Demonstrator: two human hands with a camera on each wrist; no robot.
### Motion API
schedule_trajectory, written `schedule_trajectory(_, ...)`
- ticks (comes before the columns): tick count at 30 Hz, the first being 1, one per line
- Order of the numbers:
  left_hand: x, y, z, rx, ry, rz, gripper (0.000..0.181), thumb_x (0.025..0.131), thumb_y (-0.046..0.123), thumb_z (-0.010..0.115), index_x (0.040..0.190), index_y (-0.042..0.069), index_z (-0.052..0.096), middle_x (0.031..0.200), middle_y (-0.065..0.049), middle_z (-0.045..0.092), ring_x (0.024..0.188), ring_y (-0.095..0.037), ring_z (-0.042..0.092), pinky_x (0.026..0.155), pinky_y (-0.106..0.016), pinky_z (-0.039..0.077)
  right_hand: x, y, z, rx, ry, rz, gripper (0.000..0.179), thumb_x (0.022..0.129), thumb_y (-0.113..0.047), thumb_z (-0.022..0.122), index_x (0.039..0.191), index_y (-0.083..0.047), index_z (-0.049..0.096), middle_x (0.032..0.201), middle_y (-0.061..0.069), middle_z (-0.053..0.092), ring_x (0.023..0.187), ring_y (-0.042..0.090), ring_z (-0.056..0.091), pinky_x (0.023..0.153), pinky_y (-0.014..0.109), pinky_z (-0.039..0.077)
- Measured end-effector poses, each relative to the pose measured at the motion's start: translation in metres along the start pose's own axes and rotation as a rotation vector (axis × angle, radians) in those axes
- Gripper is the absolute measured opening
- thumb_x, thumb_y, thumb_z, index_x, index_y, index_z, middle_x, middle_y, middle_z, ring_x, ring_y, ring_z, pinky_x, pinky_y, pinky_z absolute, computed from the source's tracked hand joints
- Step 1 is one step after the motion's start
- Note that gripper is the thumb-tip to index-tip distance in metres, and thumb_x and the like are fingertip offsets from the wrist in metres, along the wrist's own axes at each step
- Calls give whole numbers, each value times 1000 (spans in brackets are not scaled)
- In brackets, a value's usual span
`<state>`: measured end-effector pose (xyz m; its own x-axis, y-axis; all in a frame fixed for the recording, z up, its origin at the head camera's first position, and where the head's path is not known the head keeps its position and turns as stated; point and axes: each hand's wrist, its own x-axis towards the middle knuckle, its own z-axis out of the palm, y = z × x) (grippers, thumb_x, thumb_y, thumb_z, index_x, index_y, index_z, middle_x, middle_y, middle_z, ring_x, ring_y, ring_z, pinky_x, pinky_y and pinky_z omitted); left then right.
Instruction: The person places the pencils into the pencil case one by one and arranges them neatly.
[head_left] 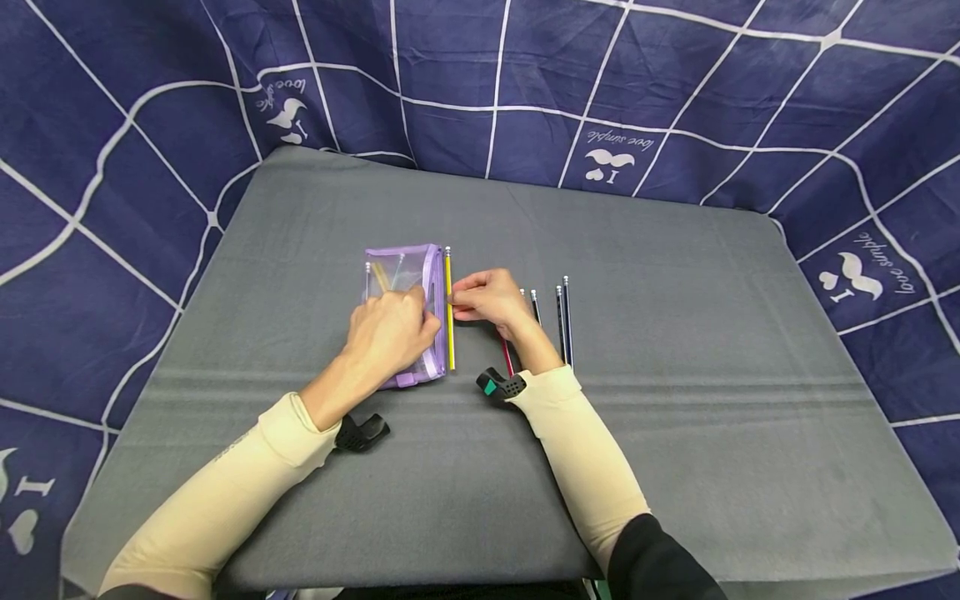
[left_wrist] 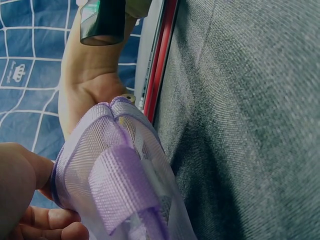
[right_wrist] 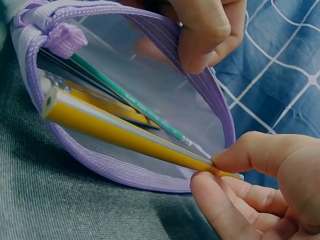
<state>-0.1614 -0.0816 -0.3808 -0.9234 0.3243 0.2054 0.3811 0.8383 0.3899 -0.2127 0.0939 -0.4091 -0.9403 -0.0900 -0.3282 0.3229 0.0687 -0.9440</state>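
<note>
A see-through pencil pouch (head_left: 439, 279) with purple zip edging lies on the grey table, its zipped mouth pulled wide in the right wrist view. My left hand (head_left: 393, 329) pinches the upper edge of that mouth. My right hand (head_left: 491, 302) holds a yellow pencil (right_wrist: 125, 137) near one end, between thumb and fingers. The pencil lies across the opening, beside the lower zip edge (right_wrist: 125, 177). Inside the pouch are a green pencil (right_wrist: 130, 95), a yellow-and-black pencil and other thin dark ones.
Right of the pouch, a red pencil (head_left: 507, 358) lies partly hidden under my right wrist. Dark pencils (head_left: 567, 321) lie farther right on the table (head_left: 697, 333). A blue curtain (head_left: 450, 75) with white lines borders the far and side edges.
</note>
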Motion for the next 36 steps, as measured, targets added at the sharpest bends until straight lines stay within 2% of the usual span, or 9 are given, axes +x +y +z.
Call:
schedule_trajectory(16, 0, 2, -1, 3, 0, 1, 12, 81, 17, 56, 74, 10, 50, 64, -9, 56, 55, -35, 56, 50, -52, 44, 4, 4, 11, 28, -15, 2, 21, 84, 11, 62, 104, 17, 63, 74, 10, 65, 63, 13, 65, 63, 27, 56)
schedule_trajectory(30, -1, 2, -1, 5, -7, -2, 15, 84, 21, 60, 79, 8, 55, 72, -14, 61, 62, -40, 60, 53, -55, 46, 2, 3, 26, 23, -32, -11, 22, 85, 8, 65, 106, 15, 63, 74, 8, 65, 64, 11, 65, 65, 26, 56)
schedule_trajectory(36, -1, 1, -1, 8, -7, 5, 16, 84, 21, 61, 79, 7, 55, 70, -13, 59, 59, -38, 58, 52, -54, 46, 0, 1, 28, 45, -29, -19, 22, 85, 9, 65, 106, 15, 62, 75, 9, 65, 64, 13, 65, 66, 27, 56)
